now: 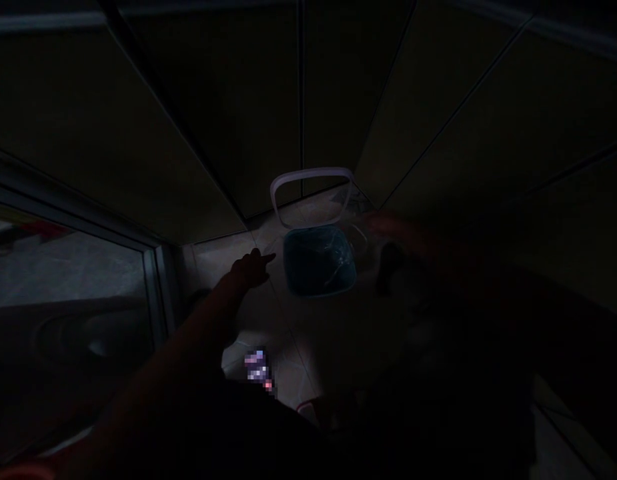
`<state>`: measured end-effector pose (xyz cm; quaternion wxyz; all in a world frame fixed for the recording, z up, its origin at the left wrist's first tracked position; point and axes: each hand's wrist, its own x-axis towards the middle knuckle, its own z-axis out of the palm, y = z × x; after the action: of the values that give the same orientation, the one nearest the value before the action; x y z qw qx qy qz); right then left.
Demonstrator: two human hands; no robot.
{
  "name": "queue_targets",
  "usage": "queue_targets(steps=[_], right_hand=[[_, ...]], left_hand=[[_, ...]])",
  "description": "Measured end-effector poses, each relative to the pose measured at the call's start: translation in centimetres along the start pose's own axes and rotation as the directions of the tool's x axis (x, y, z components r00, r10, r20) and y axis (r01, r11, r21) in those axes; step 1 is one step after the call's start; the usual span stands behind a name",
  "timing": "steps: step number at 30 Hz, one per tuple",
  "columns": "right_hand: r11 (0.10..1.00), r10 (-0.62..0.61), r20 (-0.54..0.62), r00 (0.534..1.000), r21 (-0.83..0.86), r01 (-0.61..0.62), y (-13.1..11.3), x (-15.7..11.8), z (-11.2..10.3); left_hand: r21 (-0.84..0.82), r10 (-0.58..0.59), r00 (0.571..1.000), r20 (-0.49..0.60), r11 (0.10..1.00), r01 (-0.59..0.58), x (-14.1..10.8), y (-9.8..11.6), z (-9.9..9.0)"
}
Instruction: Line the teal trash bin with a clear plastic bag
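The scene is very dark. My left hand (252,269) reaches in from the lower left with one finger extended, holding nothing, just left of a small plastic waste bin (319,261). The bin has a blue-green liner, and a pale rim or raised lid (311,177) stands behind it. My right hand (394,228) is a dim, blurred shape to the right of the bin, apart from it. Below that hand, a dark object (389,268) stands on the floor, too dim to name. Whether the right hand holds anything is hidden.
The bin stands on a tiled floor (298,353) in a corner between dark wall panels (438,107). A metal door or window frame (155,293) runs along the left, with a dim room beyond it. A pixelated blur (258,371) lies near the bottom.
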<state>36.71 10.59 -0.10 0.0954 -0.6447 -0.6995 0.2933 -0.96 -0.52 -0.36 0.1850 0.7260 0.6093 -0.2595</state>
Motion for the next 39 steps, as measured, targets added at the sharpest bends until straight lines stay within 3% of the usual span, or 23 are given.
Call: queue_targets(steps=[3,5,7,9,12,14,18,29,34,39], right_hand=[[0.991,-0.043,0.038,0.998,-0.123,0.048,0.1,-3.2,0.3],[0.966,-0.161,0.071,0.984,-0.195,0.172,-0.9,-5.8,1.5],[0.928,-0.268,0.158,0.951,-0.223,0.298,-2.1,-7.9,3.1],[0.887,-0.321,0.277,0.906,-0.247,0.390,-2.7,-8.9,5.0],[0.830,-0.311,0.433,0.846,-0.309,0.463,-2.3,-8.6,7.5],[0.792,-0.275,0.512,0.814,-0.359,0.493,-1.4,-8.0,8.5],[0.740,-0.238,0.590,0.772,-0.404,0.537,-0.1,-7.3,8.7],[0.793,-0.300,0.532,0.792,-0.323,0.517,0.8,-8.3,6.0],[0.827,-0.304,0.482,0.822,-0.294,0.479,2.5,-8.5,5.7],[0.861,-0.280,0.450,0.848,-0.272,0.429,4.4,-8.2,5.9]], left_hand=[[0.055,-0.053,0.991,-0.125,0.997,0.061,-1.7,-0.3,-0.5],[0.060,-0.042,0.959,-0.281,0.996,0.061,-2.8,0.4,-1.1],[0.059,0.031,0.926,-0.375,0.998,-0.009,-3.3,1.7,-1.2],[0.083,0.160,0.923,-0.349,0.987,-0.140,-3.3,3.2,-0.8],[0.117,0.292,0.936,-0.197,0.955,-0.274,-2.3,5.1,1.0],[0.119,0.308,0.941,-0.142,0.949,-0.293,-1.5,5.8,2.3],[0.084,0.301,0.938,-0.170,0.953,-0.291,-0.6,5.9,3.8],[-0.226,0.087,0.977,-0.196,0.965,-0.132,0.5,3.1,4.2],[-0.201,0.121,0.980,-0.157,0.968,-0.152,0.4,1.9,4.6],[-0.136,0.214,0.959,-0.187,0.961,-0.241,0.4,0.5,6.1]])
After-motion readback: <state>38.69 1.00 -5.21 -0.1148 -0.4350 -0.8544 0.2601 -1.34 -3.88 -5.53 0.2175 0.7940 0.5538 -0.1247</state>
